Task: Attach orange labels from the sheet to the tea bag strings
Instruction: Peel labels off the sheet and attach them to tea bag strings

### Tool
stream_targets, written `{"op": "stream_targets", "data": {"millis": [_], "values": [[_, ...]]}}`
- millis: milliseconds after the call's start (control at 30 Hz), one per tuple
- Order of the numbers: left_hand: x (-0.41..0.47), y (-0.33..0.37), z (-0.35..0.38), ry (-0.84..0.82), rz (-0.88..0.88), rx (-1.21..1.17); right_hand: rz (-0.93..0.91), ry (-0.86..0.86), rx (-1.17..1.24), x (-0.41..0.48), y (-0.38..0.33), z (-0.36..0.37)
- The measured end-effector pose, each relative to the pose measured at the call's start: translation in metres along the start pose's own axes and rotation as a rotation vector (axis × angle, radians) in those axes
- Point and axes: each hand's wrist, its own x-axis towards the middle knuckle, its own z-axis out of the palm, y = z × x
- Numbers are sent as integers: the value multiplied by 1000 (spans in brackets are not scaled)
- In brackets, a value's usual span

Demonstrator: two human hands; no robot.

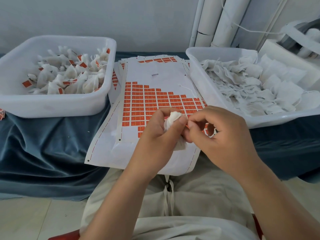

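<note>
Left of my left hand (155,130): white bin (57,105) of labelled bags, rim well apart, bare blue surface (43,144) between. Left hand: grips one tea bag (175,118). Right hand (223,135): fingertips pinch the same tea bag. Beneath both: label sheet (155,73). Just right: second bin (223,108), rim close.

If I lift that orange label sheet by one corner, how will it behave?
Probably floppy: the label sheet already droops over the blue cloth's edge. Likely light, being thin paper. It may slide, since it lies loose on other sheets.
</note>
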Motion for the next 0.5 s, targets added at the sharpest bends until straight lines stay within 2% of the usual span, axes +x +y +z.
{"op": "stream_targets", "data": {"millis": [67,133,200,300,400,500], "values": [[1,1,0,24,-8,2,53,-40,104,-1,0,-2],[1,1,0,55,-32,-25,184,-124,293,-1,5,-5],[1,2,-1,85,-75,-88,372,-191,585,2,12,-6],[2,2,-2,77,-105,-170,589,-199,995,6,21,1],[3,1,-1,81,-97,-177,690,-277,1216,7,22,7],[4,2,-1,111,-81,-202,736,-433,1446,8,29,5]]}}
